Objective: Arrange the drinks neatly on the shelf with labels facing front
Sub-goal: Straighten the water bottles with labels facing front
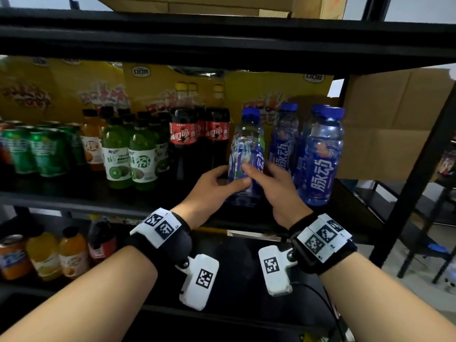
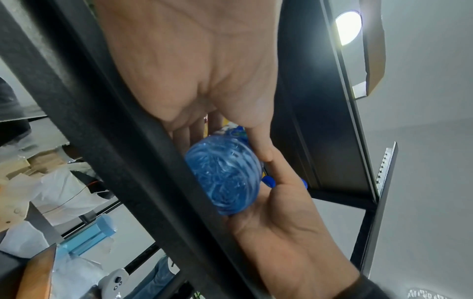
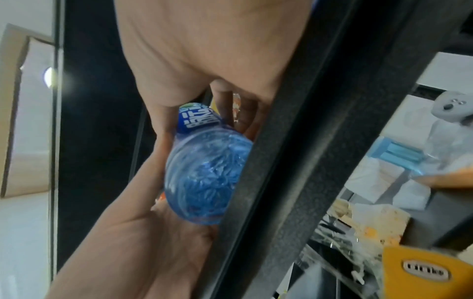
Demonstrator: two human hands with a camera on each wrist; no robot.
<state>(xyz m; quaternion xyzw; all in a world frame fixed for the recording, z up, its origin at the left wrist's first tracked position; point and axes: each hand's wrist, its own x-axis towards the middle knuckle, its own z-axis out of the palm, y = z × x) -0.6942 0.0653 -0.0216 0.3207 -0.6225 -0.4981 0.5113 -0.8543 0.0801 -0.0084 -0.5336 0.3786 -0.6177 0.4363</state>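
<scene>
The blue bottle [image 1: 246, 154] stands upright on the black shelf [image 1: 74, 201], between both hands. The left hand [image 1: 209, 186] and right hand [image 1: 278, 191] each curl around its lower body, just left of two matching blue bottles [image 1: 318, 156].

The blue bottle [image 1: 246, 154] was clear, glossy plastic with a shiny film label. Under it, the shelf [image 1: 74, 198] edge looked like matt black metal, finely rough. Above it, cardboard boxes [image 1: 222, 6] were dull brown.
</scene>
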